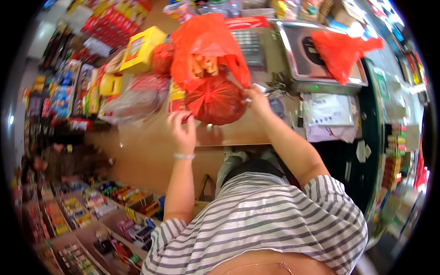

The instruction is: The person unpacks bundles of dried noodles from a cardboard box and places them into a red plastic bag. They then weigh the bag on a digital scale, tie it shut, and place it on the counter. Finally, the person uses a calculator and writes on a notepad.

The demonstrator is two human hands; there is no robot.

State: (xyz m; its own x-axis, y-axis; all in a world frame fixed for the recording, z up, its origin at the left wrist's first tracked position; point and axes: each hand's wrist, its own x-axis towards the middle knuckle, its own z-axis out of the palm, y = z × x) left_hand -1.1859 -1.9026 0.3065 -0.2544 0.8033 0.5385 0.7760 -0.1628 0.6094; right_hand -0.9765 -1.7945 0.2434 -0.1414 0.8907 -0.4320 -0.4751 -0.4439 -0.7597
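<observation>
On the counter before me lies a tied red plastic bag (220,105), round and full, its contents only dimly visible through the film. Against its far side stands an open red plastic bag (197,39), with yellowish-orange pieces showing at its mouth. My right hand (257,103) is closed on the lower right handle of the open bag. A small white scrap shows by these fingers. At the near left edge of the tied bag, my left hand (182,130) pinches a bit of dark red plastic. A yellow and red packet (176,96) is partly hidden behind the bags.
A flat metal scale (298,59) stands to the right, a red bag (341,50) lying on its plate. Between are a calculator (247,46) and keys (277,80). Leftward sit a yellow box (143,49) and a clear bag (140,98). Papers (330,112) lie near right.
</observation>
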